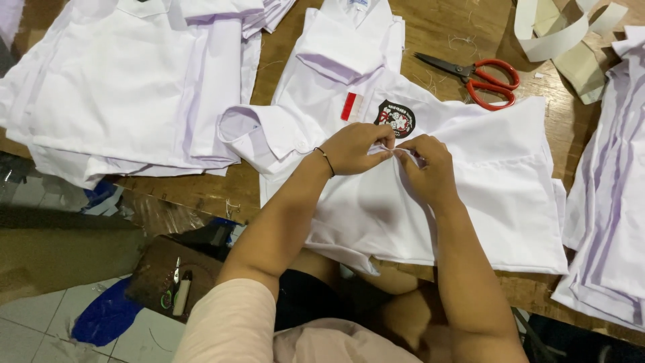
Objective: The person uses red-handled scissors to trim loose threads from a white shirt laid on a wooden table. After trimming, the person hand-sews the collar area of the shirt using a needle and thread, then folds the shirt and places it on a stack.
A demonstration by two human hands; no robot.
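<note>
The right-hand shirt stack point(615, 202) runs off the edge; fingertips point(388, 153) hide in fabric.

A worn brown wooden table point(440, 30) carries the white shirt with a dark round badge point(497, 175) lying under the hands. Red-handled steel scissors point(478, 77) lie beyond the right hand point(426, 168), and a stack of folded white shirts point(127, 81) sits well left of the left hand point(356, 148). Another pile of white shirts point(608, 195) lies right of the right hand, with curled strips of pale fabric point(564, 37) beyond it.
</note>
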